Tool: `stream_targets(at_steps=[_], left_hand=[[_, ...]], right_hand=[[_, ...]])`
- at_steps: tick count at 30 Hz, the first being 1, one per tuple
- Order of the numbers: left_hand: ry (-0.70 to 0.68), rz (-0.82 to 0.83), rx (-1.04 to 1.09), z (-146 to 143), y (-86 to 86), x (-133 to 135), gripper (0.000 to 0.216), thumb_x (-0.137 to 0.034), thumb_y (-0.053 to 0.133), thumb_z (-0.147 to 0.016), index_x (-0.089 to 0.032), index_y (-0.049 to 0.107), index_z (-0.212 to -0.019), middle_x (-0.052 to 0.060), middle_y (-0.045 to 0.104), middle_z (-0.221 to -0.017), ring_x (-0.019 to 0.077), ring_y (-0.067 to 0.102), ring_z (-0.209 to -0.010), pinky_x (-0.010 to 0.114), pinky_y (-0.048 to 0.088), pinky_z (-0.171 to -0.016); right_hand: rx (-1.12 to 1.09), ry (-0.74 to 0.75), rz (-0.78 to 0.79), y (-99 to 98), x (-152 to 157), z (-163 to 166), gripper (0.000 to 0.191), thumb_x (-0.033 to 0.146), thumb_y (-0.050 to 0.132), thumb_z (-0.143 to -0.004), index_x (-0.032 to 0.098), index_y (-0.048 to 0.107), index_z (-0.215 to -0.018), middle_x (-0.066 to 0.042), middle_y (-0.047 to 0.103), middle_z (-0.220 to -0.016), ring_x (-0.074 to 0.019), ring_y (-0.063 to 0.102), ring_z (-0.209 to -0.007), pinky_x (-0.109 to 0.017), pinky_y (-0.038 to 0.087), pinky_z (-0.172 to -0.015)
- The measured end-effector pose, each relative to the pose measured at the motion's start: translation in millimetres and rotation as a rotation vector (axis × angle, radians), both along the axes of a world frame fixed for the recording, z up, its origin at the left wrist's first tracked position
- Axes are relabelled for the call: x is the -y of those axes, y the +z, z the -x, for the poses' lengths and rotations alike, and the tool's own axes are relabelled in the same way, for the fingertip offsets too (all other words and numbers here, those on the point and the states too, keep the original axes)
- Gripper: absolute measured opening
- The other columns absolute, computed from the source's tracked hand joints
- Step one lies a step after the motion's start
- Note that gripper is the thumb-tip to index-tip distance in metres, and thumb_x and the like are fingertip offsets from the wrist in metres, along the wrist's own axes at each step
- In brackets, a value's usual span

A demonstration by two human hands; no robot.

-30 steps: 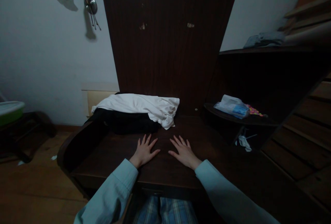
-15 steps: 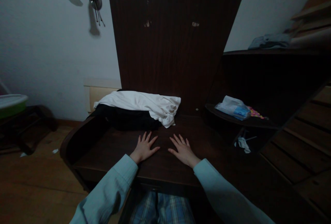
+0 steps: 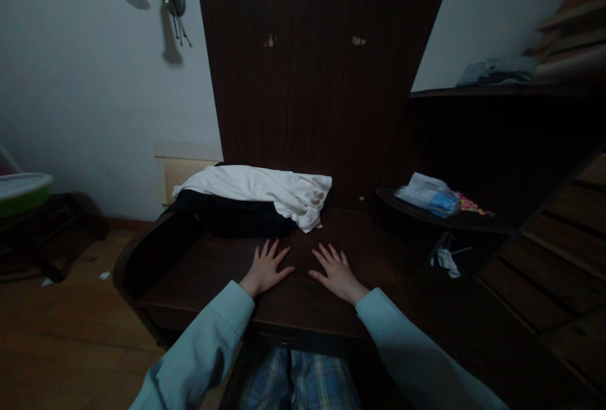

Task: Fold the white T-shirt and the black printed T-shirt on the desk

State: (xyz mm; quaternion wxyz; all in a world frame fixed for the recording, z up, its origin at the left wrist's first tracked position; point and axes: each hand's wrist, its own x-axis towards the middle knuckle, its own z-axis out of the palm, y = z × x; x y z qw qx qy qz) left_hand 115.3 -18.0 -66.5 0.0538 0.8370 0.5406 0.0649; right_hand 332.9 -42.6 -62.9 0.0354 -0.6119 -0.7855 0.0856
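My left hand (image 3: pixel 266 269) lies flat on the dark wooden desk top (image 3: pixel 203 277), fingers spread and holding nothing. To its right, my right hand (image 3: pixel 337 274) rests palm down in the same way, also with spread fingers. A gap of bare wood separates the two thumbs. Just beyond my fingertips, a white cloth garment (image 3: pixel 265 189) is draped over a black cloth (image 3: pixel 227 217) at the back left of the desk. Its right end hangs down toward the desk surface. How the black cloth is folded is too dark to make out.
A corner shelf on the right carries a clear plastic bag (image 3: pixel 428 195) with something blue. Crumpled white paper (image 3: pixel 447 261) lies below it. Folded clothing (image 3: pixel 497 71) sits on the upper shelf. At far left, a green basin (image 3: pixel 23 198) stands on a dark stool (image 3: pixel 52 233).
The view has shifted very slightly. Both hands stay flat in the same place on the desk, and the cloths have not moved.
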Motion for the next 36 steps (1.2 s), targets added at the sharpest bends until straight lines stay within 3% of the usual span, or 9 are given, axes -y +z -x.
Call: stream_targets(at_steps=[36], left_hand=[[-0.003, 0.021, -0.005, -0.2, 2.3, 0.3, 0.067, -0.066, 0.023, -0.079, -0.03, 0.027, -0.136, 0.008, 0.018, -0.146, 0.0331, 0.01, -0.133, 0.056, 0.014, -0.102]], right_hand=[[0.002, 0.013, -0.016, -0.6, 0.9, 0.4, 0.073, 0.067, 0.022, -0.079, 0.023, 0.024, -0.138, -0.005, 0.014, -0.147, -0.0285, 0.006, -0.134, -0.05, 0.007, -0.105]])
